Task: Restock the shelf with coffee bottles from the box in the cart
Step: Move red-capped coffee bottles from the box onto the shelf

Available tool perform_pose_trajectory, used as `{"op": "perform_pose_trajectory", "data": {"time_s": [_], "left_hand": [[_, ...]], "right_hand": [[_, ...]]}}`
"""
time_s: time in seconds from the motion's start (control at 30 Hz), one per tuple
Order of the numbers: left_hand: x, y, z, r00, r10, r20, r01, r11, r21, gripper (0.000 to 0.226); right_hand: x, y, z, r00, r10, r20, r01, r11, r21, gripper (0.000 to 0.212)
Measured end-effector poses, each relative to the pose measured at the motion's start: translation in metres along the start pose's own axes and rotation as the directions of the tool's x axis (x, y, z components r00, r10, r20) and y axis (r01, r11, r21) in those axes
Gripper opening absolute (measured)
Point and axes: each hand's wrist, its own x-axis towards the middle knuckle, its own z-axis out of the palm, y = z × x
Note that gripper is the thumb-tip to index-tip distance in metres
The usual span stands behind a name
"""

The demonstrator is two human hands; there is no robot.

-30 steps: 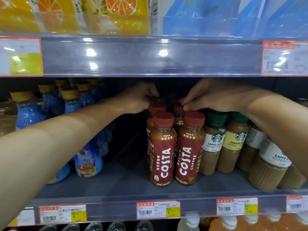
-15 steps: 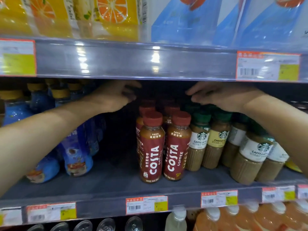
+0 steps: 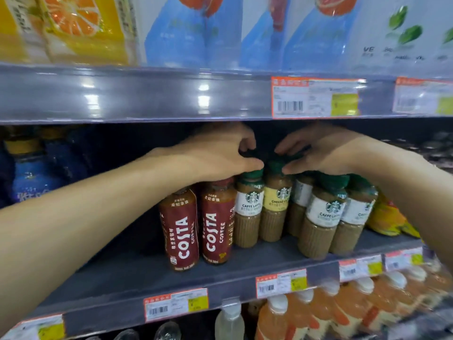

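Middle shelf point(image 3: 157, 278), part stocked: 2 red Costa coffee bottles point(image 3: 196, 224) at front, Starbucks latte bottles point(image 3: 267, 207) beside them in green caps and tan ribbed bodies, bare space left of the Costa pair; box and cart not in view. Left hand point(image 3: 220, 155) and right hand point(image 3: 318, 155) curled over the green caps point(image 3: 252, 174), grip unclear through blur

Grey shelf point(image 3: 127, 273), red Costa bottles point(image 3: 196, 224), green-capped Starbucks bottles point(image 3: 274, 207), blue bottles point(image 3: 29, 177) standing on it
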Motion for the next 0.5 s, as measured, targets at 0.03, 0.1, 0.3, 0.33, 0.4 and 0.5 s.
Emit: {"op": "perform_pose_trajectory", "data": {"time_s": [0.03,0.1,0.3,0.33,0.4,0.5], "left_hand": [[0.006,0.003,0.002,1.0,0.009,0.021,-0.01,1.0,0.009,0.04],[0.015,0.006,0.006,0.999,0.014,0.05,-0.015,1.0,0.021,0.043],[0.022,0.007,0.01,0.991,-0.011,0.13,0.011,1.0,0.0,0.046],[0.021,0.007,0.01,0.989,-0.022,0.143,0.026,0.999,-0.024,0.046],[0.018,0.008,0.009,0.986,-0.035,0.165,0.044,0.998,-0.051,0.046],[0.012,0.011,0.008,0.985,-0.049,0.164,0.061,0.996,-0.067,0.046]], "right_hand": [[0.001,0.001,0.0,1.0,0.0,-0.004,0.0,1.0,-0.013,0.046],[0.004,0.004,0.001,1.0,-0.001,-0.005,0.001,0.996,-0.088,0.048],[0.007,0.011,-0.001,1.0,-0.001,0.019,0.002,0.996,-0.085,0.047],[0.007,0.011,-0.002,0.999,-0.003,0.035,0.006,0.996,-0.085,0.048],[0.005,0.013,-0.005,0.998,-0.009,0.059,0.013,0.998,-0.068,0.048],[0.0,0.015,-0.008,0.997,-0.017,0.073,0.018,1.0,-0.02,0.046]]}}
